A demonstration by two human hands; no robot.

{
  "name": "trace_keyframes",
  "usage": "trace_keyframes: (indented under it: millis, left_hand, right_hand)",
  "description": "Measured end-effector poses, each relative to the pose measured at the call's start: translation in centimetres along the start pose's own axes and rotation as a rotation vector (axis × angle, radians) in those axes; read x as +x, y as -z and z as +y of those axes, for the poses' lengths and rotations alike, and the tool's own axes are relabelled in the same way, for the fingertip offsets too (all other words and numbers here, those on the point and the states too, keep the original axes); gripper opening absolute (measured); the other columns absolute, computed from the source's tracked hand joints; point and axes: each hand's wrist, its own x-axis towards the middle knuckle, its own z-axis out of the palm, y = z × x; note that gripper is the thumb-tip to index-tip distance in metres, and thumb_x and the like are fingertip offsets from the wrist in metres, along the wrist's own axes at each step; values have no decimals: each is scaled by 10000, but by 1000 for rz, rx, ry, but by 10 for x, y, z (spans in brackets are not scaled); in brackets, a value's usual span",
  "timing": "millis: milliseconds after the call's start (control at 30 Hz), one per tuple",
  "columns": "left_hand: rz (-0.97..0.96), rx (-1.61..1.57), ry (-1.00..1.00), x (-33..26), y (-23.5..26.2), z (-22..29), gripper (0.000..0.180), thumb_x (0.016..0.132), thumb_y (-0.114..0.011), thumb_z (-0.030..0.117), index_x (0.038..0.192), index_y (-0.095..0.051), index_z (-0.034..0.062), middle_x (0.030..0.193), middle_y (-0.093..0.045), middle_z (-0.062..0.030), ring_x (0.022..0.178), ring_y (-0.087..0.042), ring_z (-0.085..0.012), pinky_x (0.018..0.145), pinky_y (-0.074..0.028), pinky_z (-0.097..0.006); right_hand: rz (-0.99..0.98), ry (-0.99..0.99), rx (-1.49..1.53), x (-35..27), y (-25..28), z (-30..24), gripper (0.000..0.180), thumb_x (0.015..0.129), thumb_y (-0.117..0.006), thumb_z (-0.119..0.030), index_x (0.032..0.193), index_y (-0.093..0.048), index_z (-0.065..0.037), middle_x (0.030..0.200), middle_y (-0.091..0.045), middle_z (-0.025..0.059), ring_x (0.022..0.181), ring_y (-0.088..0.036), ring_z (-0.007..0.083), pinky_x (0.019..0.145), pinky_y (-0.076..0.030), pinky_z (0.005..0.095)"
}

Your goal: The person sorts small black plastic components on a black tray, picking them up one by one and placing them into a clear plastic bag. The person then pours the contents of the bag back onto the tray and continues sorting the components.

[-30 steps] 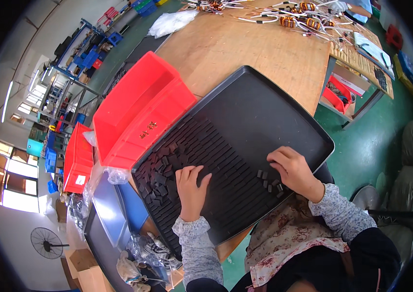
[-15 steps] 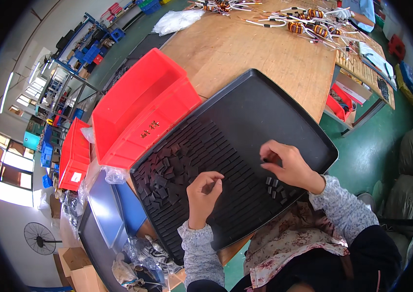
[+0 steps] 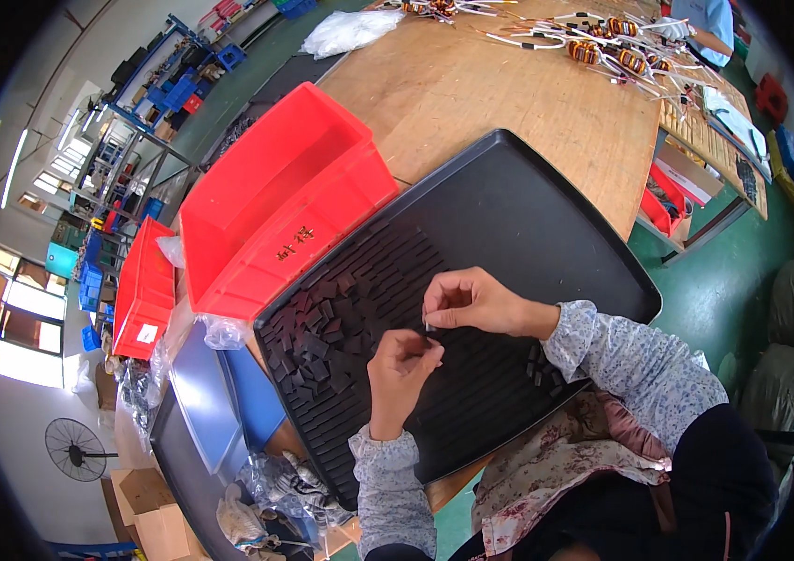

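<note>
Over the black tray (image 3: 546, 215), near its front middle, the left hand (image 3: 397, 374) and right hand (image 3: 467, 301) meet fingertip to fingertip, pinching what looks like one small dark piece (image 3: 427, 327) between them; it is too small to tell for sure. Loose black pieces (image 3: 317, 341) lie scattered in the tray's left part. Beyond the tray's left edge sits a red bin (image 3: 275, 201), touching it. Farther past the tray, wound coils (image 3: 602, 47) lie on the wooden table (image 3: 472, 84).
</note>
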Motion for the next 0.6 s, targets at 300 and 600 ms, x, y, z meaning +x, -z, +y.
trace_keyframes:
  millis: [300, 600]
  left_hand:
    - [-74, 115, 103, -2, 4, -5, 142, 827, -729, -9, 915, -643, -80, 838, -622, -65, 665, -609, -118, 622, -509, -253]
    - [-65, 141, 55, -4, 6, -3, 163, 846, -721, 21, 949, -653, -85, 821, -627, -64, 682, -613, -122, 609, -503, -247]
  right_hand:
    - [-81, -38, 63, -4, -1, 13, 62, 912, -666, -72, 943, -631, -31, 916, -650, 8, 861, -597, 79, 809, -486, 247]
    - [-95, 52, -280, -4, -1, -1, 81, 846, -696, 3, 916, -654, 8, 957, -676, 52, 874, -624, 112, 794, -512, 270]
